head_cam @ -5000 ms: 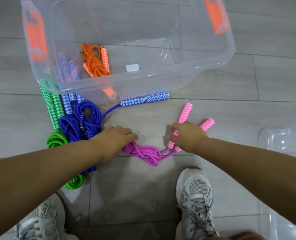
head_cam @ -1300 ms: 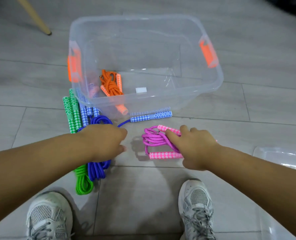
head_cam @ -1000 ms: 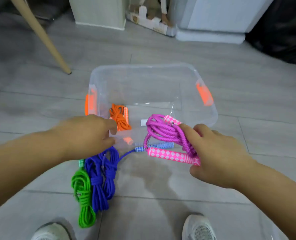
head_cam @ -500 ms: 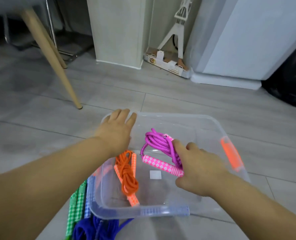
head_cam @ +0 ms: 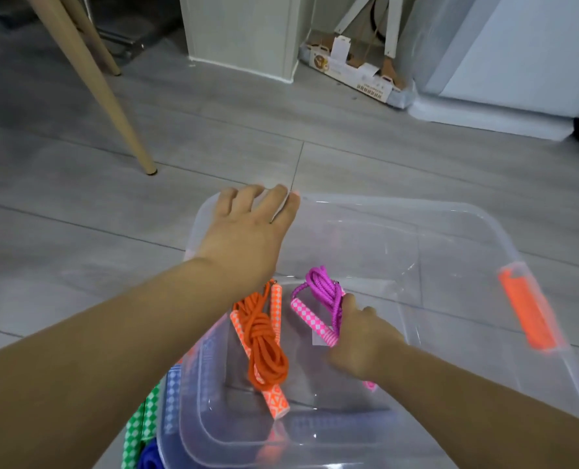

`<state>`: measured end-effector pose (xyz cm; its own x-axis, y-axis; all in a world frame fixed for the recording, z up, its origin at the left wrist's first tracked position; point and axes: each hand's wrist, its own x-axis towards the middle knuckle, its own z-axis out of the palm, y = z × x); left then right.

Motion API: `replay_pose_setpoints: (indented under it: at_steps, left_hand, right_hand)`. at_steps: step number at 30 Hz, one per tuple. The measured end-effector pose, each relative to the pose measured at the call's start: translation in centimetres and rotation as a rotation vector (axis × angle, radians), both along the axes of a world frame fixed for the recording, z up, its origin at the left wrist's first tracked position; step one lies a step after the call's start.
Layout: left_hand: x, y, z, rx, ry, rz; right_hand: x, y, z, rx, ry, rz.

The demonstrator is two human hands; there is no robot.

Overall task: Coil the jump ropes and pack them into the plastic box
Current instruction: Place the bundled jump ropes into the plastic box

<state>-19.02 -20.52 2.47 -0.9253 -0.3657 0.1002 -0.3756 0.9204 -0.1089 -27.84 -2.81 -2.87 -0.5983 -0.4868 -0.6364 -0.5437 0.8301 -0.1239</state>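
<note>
The clear plastic box (head_cam: 450, 214) with orange latches stands on the floor in front of me. My left hand (head_cam: 247, 231) rests on its far left rim, fingers fairly straight. Inside the box, my right hand (head_cam: 359, 340) grips the coiled pink jump rope (head_cam: 318, 299) low near the bottom. A coiled orange jump rope (head_cam: 264, 336) lies on the box floor just left of the pink one. Outside the box at the lower left, the green rope's handle (head_cam: 139, 424) and a bit of the blue rope (head_cam: 149, 458) show.
A slanted wooden furniture leg (head_cam: 98, 86) stands on the grey floor at the far left. A cardboard package (head_cam: 352, 72) and a white appliance (head_cam: 518, 62) line the back wall beyond the box.
My right hand lifted the coiled pink rope off the floor and lowered it into the box. My left hand moved from the blue rope to the box's far rim.
</note>
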Motion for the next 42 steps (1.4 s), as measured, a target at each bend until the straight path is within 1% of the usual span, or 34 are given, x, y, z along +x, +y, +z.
replay_pose_setpoints:
  at_steps: [3,6,8,10,13,15,17,19,24,27,30,35,38,42]
  left_hand:
    - [-0.2,0.0,-0.4,0.058,-0.013,0.017]
    - [-0.2,0.1,-0.4,0.065,-0.016,0.024]
    - [-0.1,0.1,-0.4,0.080,0.008,0.016]
    - [-0.1,0.0,-0.4,0.091,0.010,0.017]
    - [-0.3,-0.1,-0.3,0.093,-0.021,0.021]
    - [-0.3,0.0,-0.2,0.097,-0.030,0.022]
    - [-0.2,0.0,-0.1,0.089,-0.055,0.027]
    - [-0.1,0.1,0.2,0.074,-0.097,0.025]
    - [-0.1,0.5,1.8,0.095,-0.192,0.024]
    - [0.2,0.7,3.7,0.125,-0.287,0.025]
    - [1.1,1.2,5.9,0.076,-0.384,-0.002]
    - [5.0,4.2,9.3,0.078,-0.354,-0.063]
    - [8.8,6.5,10.3,0.083,-0.324,-0.092]
    - [13.8,9.7,11.1,0.184,-0.300,-0.115]
  right_hand:
    - [1.0,-0.8,-2.7,0.027,-0.024,-0.091]
    - [1.9,-2.1,-4.0,0.153,-0.051,-0.015]
    - [2.7,-3.0,-4.2,0.254,-0.032,0.102]
    - [3.4,-4.1,-4.0,0.303,0.015,0.215]
    - [3.7,-4.9,-4.4,0.306,0.035,0.269]
    - [3.3,-4.8,-3.7,0.254,0.008,0.308]
    - [2.4,-4.2,-3.1,0.162,-0.076,0.331]
    - [1.7,-3.6,-2.5,0.130,-0.113,0.335]
    - [1.6,-2.6,0.7,0.179,0.030,0.457]
    - [2.2,-1.6,3.3,0.118,0.091,0.503]
    - [3.0,-0.3,5.9,0.038,0.133,0.532]
    - [5.0,2.9,11.8,-0.097,0.262,0.575]
    - [6.5,5.5,14.6,-0.240,0.305,0.522]
    - [8.9,8.9,16.2,-0.392,0.357,0.509]
